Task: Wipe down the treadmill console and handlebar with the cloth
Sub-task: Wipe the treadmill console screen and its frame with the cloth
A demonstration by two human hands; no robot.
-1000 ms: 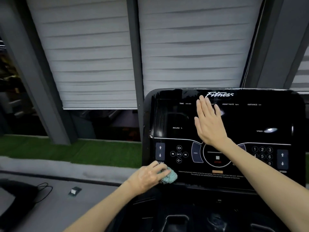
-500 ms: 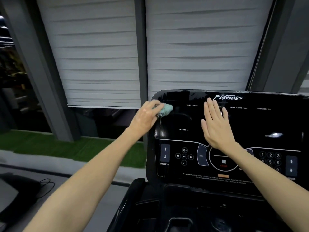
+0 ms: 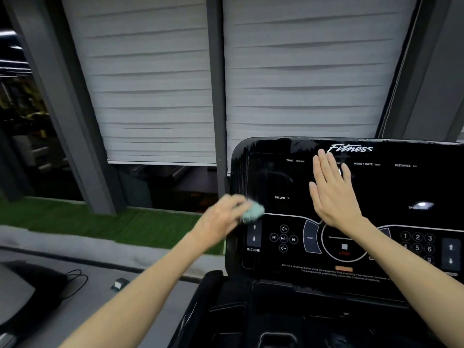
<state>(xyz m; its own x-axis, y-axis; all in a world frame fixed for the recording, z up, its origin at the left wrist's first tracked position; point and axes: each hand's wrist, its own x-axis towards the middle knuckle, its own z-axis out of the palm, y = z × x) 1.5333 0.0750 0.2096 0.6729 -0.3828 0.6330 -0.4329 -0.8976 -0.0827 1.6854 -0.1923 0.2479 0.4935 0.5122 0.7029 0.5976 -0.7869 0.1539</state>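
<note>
Grey slatted blinds (image 3: 160, 96) hang behind the glossy black treadmill console (image 3: 376, 187). At its left edge, the blurred left hand (image 3: 221, 219) grips a small pale teal cloth (image 3: 253, 209) against the panel. Flat, fingers straight, the right hand (image 3: 331, 192) presses its centre.

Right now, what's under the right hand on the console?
The right hand lies flat on the black console, fingers straight. Any print between TIME and HEART RATE is mostly covered, unreadable.

Dim scene, motion-blurred left hand (image 3: 221, 219) and cloth (image 3: 253, 210), glare spot on glossy console (image 3: 424, 205), wide-angle bending at edges
</note>
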